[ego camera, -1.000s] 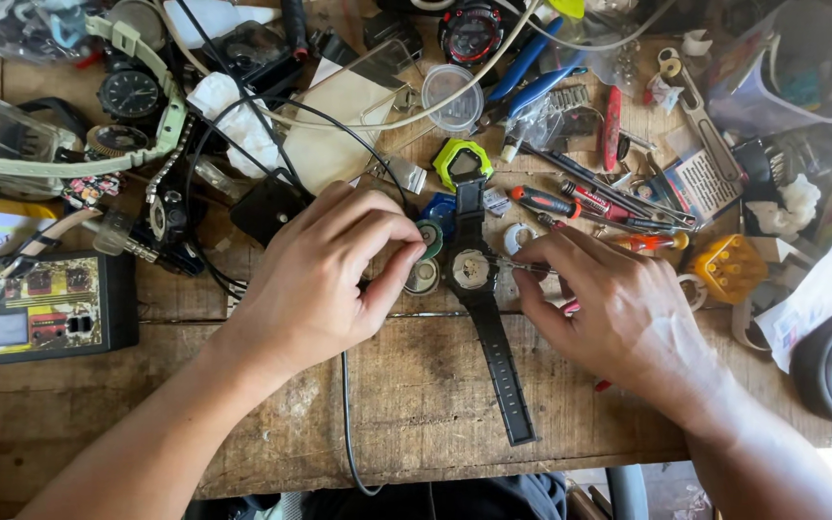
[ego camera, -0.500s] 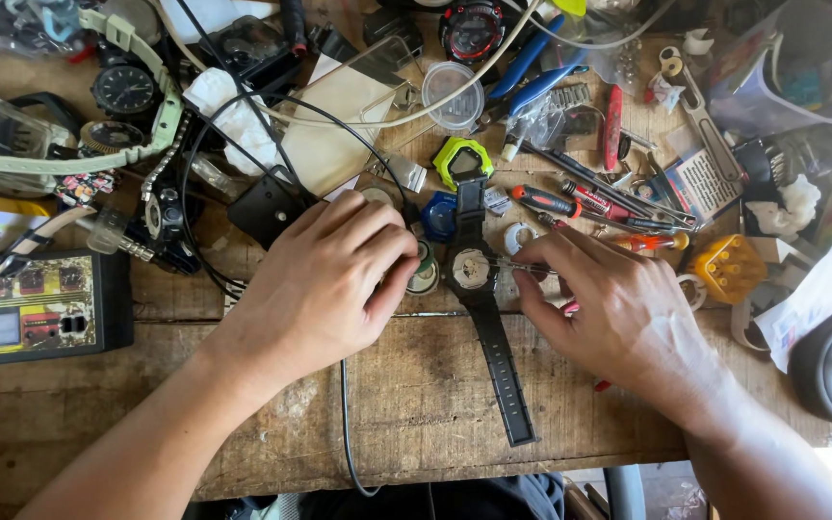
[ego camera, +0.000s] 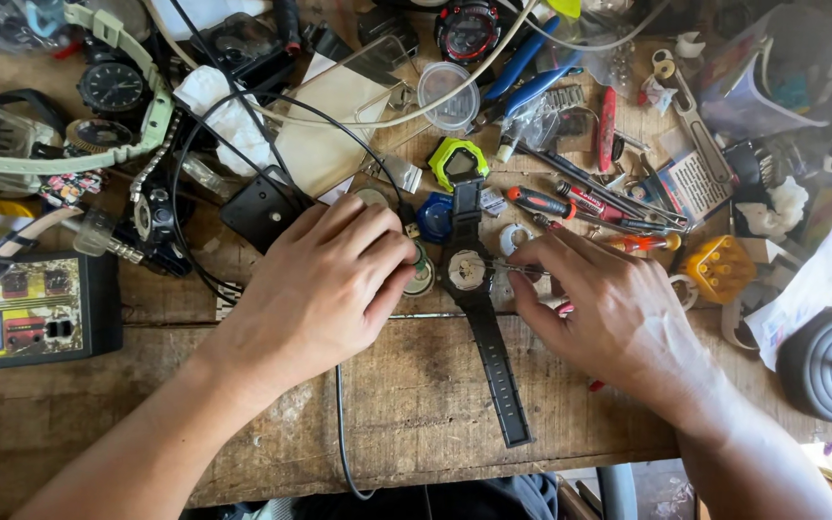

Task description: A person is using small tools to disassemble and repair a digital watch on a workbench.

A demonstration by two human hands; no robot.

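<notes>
My left hand point(ego camera: 325, 289) lies knuckles up on the worn, scratched wooden tabletop point(ego camera: 416, 404), fingers curled together and pressed against a small round metal part point(ego camera: 423, 274) at its 3 o'clock; I cannot tell whether it grips anything beneath. My right hand point(ego camera: 609, 308) pinches thin steel tweezers point(ego camera: 517, 269) between thumb and forefinger, their tips reaching to 9 o'clock onto the wristwatch point(ego camera: 467, 272). The wristwatch lies flat between my two hands, its opened round case showing a pale metallic disc; its ribbed black rubber strap point(ego camera: 498, 371) runs toward 6 o'clock, almost to the tabletop edge.

Surroundings: at 12 o'clock of the wristwatch, a lime-green plastic bezel point(ego camera: 456, 162) and a blue round cap point(ego camera: 434, 216). At 1 o'clock, red-handled screwdrivers point(ego camera: 570, 204) lie in a row. At 3 o'clock, beyond my right hand, a yellow plastic block point(ego camera: 719, 268) with holes. At 9 o'clock, far left, a black boxy tester point(ego camera: 26, 308) with a grey screen. A thin black cable point(ego camera: 339, 424) runs from under my left hand toward 6 o'clock.
</notes>
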